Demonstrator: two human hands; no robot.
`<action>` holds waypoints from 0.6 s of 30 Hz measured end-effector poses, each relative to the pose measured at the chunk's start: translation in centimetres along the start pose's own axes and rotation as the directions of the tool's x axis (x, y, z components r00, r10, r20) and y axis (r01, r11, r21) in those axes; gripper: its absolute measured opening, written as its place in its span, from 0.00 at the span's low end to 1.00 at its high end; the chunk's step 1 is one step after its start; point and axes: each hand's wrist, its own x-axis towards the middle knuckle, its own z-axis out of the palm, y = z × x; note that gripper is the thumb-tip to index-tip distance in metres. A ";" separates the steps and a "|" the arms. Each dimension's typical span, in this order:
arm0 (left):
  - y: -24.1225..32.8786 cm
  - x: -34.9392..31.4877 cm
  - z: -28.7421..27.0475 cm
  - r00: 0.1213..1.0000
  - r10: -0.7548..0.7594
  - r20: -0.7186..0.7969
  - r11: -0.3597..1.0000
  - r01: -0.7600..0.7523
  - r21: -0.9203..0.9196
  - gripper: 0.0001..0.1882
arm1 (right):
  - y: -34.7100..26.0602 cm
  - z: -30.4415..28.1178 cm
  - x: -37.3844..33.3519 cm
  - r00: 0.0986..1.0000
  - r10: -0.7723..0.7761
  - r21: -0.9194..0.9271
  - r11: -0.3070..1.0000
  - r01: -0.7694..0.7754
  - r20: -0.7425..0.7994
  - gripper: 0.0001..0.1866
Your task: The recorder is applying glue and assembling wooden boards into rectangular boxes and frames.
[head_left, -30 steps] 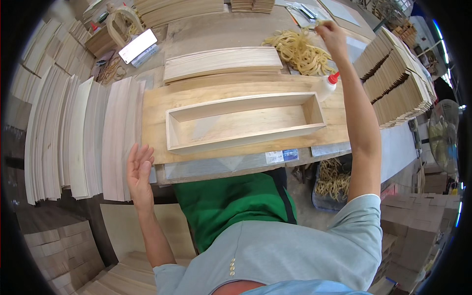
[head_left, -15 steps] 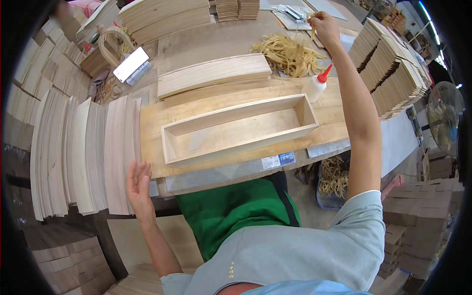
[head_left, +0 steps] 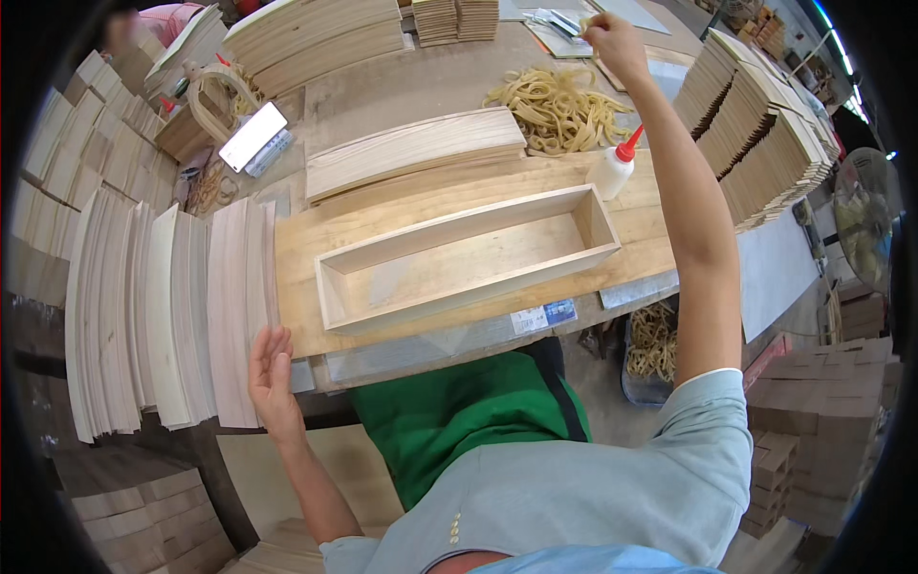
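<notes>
Vs. 1 s ago, my R hand (head_left: 617,46) is farther out past the pile of tan rubber bands (head_left: 559,115), fingertips pinched on a yellowish band (head_left: 585,23), partly hidden. L hand (head_left: 275,383) open, fingers loosely curled, by the board's corner; can't tell if touching. Long, open-topped pale wood box (head_left: 459,230) still sits slightly angled on the flat yellowish wood board (head_left: 639,212), next to the white bottle w/ red tip (head_left: 610,176).

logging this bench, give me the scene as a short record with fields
main item: open, long rectangular pale-wood box
surface under it: flat light-brown wooden board
beside the box: white plastic bottle with pointed red cap
beyond the bottle: heap of flat yellowish bands
left hand: open, by the board's near left corner
right hand: raised past the heap, seemingly pinching a yellowish band
</notes>
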 end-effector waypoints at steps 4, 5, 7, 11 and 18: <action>0.1 0.3 0.4 1.000 0.014 0.011 1.000 -0.014 0.018 0.19 | -0.3 -0.5 0.3 0.993 -0.010 -0.083 0.997 0.000 -0.122 0.10; 0.2 0.3 0.6 1.000 0.017 0.012 0.999 -0.017 0.028 0.19 | -0.7 -0.7 0.0 0.993 -0.009 -0.082 0.997 -0.001 -0.119 0.10; 0.5 0.4 1.0 1.000 0.019 0.012 0.999 -0.019 0.040 0.19 | -1.7 -1.2 -1.1 0.988 0.065 0.057 0.997 -0.058 -0.138 0.10; 1.9 0.9 3.0 0.997 0.051 0.054 0.989 -0.058 0.134 0.17 | -4.0 -2.2 -1.9 0.991 0.075 0.089 0.994 -0.066 -0.108 0.09; 6.4 6.1 15.7 0.869 0.244 0.430 0.901 -0.368 0.231 0.24 | -8.9 -3.6 -2.9 0.998 0.003 0.545 0.837 -0.041 0.070 0.07</action>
